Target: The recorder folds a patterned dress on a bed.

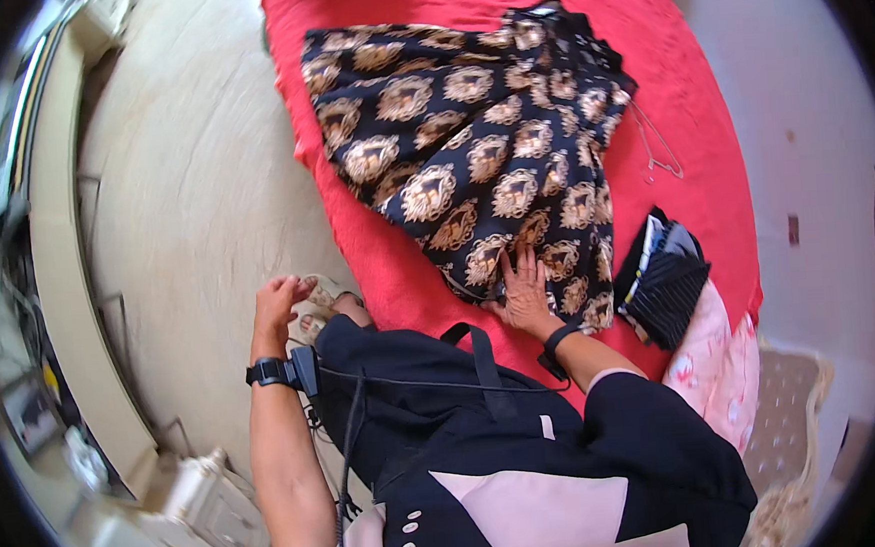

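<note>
Fabric of a black dress (pixel 471 166) with gold medallions lies spread over the red bedcover (pixel 383 277), its skirt fanning left and down, its sheer black upper part at the far right. The right hand (pixel 526 293) rests palm down on the near part of the skirt, fingers slightly apart. The left hand (pixel 281 305) is off the dress, above the pale floor (pixel 192 188), fingers bent; I cannot tell how far it closes. A thin hanger (pixel 663 167) lies just beside the dress; nearer the person are folded dark clothes (pixel 667 295) and pink printed cloth (pixel 719 367).
</note>
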The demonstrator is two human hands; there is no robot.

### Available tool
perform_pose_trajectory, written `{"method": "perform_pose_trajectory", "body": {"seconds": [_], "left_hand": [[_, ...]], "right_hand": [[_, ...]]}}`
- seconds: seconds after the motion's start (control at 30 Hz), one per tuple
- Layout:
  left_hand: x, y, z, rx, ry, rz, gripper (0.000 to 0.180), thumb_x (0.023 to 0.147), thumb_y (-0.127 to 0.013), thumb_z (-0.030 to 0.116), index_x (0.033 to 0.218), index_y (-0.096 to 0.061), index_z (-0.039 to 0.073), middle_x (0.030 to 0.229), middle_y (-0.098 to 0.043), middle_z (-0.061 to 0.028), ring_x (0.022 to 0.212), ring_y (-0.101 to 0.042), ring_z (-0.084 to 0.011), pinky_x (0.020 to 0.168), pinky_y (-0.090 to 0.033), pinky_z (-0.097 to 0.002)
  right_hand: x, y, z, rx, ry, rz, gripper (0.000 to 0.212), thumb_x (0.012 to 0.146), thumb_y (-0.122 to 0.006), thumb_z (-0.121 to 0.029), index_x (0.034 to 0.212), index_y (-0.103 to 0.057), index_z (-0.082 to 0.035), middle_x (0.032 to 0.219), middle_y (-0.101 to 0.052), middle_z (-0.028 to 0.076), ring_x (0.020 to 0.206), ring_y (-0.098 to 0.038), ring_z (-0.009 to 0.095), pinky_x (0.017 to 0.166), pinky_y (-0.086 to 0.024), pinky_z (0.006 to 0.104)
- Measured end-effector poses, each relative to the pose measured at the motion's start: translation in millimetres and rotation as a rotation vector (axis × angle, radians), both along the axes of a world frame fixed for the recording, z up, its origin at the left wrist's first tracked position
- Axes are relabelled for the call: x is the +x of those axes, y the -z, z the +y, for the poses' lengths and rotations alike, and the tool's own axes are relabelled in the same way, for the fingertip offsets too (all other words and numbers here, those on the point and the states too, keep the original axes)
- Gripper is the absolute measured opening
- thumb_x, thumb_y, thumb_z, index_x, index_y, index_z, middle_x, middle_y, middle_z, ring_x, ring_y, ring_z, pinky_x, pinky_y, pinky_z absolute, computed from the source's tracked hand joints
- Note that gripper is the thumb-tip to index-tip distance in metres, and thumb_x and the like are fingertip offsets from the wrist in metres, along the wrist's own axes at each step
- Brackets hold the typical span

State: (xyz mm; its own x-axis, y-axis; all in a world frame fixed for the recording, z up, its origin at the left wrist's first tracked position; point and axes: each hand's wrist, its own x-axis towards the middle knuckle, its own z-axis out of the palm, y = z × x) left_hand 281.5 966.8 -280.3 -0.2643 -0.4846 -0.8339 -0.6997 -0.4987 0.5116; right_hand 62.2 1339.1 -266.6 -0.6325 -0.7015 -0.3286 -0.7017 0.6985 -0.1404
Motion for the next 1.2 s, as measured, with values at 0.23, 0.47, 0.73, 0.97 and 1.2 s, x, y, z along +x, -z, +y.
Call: {"method": "perform_pose_trajectory", "body": {"seconds": [0.23, 0.47, 0.73, 0.97, 1.2], "left_hand": [[38.8, -28.2, 77.5, -0.108, -0.004, 0.239, 0.025, 0.089, -0.057, 0.033, 0.098, -0.062, 0.010, 0.090, -0.066, -0.0028, 0.088, -0.062, -0.0139, 0.074, -0.046, -0.0324], [10.6, -106.3, 118.1, -0.280, 0.015, 0.386, 0.023, 0.091, -0.056, 0.025, 0.098, -0.060, 0.004, 0.090, -0.065, -0.0067, 0.084, -0.063, -0.0166, 0.076, -0.050, -0.0336], [-71.4, -54.8, 164.4, 0.082, -0.192, 0.571, 0.035, 0.084, -0.064, 0.017, 0.111, -0.050, 0.000, 0.114, -0.055, -0.0211, 0.096, -0.060, -0.0330, 0.079, -0.050, -0.0476], [-111.5, 54.2, 191.3, 0.215, -0.490, 0.618, 0.039, 0.087, -0.051, 0.006, 0.124, -0.044, -0.005, 0.120, -0.054, -0.0244, 0.104, -0.058, -0.0353, 0.086, -0.049, -0.0442], [-93.0, 41.2, 198.1, 0.256, -0.444, 0.802, 0.037, 0.091, -0.055, 0.018, 0.121, -0.049, -0.002, 0.112, -0.060, -0.0183, 0.103, -0.059, -0.0286, 0.088, -0.049, -0.0391]], "right_hand": [[7.0, 37.2, 14.7, -0.297, -0.036, 0.184, 0.092, 0.075, -0.061, -0.047, 0.144, -0.020, -0.002, 0.149, -0.005, 0.026, 0.138, -0.001, 0.043, 0.107, -0.001, 0.0566], [3.4, 59.5, 17.9, -0.327, -0.034, 0.226, 0.088, 0.080, -0.055, -0.054, 0.145, -0.017, -0.008, 0.149, -0.008, 0.025, 0.138, -0.004, 0.041, 0.109, -0.002, 0.0554], [-6.1, 18.6, 7.0, -0.260, 0.072, -0.031, 0.078, 0.081, -0.059, -0.044, 0.139, -0.029, -0.002, 0.144, -0.021, 0.026, 0.135, -0.015, 0.043, 0.106, -0.011, 0.0588], [5.4, -17.2, -32.8, -0.639, -0.297, 0.229, 0.070, 0.075, -0.066, -0.026, 0.132, -0.037, 0.001, 0.139, -0.032, 0.022, 0.133, -0.024, 0.040, 0.108, -0.017, 0.0532], [-35.3, -9.9, -58.4, -0.672, -0.173, 0.135, 0.020, 0.074, -0.054, -0.009, 0.090, -0.064, -0.002, 0.089, -0.066, 0.014, 0.086, -0.062, 0.031, 0.079, -0.047, 0.0402]]}}
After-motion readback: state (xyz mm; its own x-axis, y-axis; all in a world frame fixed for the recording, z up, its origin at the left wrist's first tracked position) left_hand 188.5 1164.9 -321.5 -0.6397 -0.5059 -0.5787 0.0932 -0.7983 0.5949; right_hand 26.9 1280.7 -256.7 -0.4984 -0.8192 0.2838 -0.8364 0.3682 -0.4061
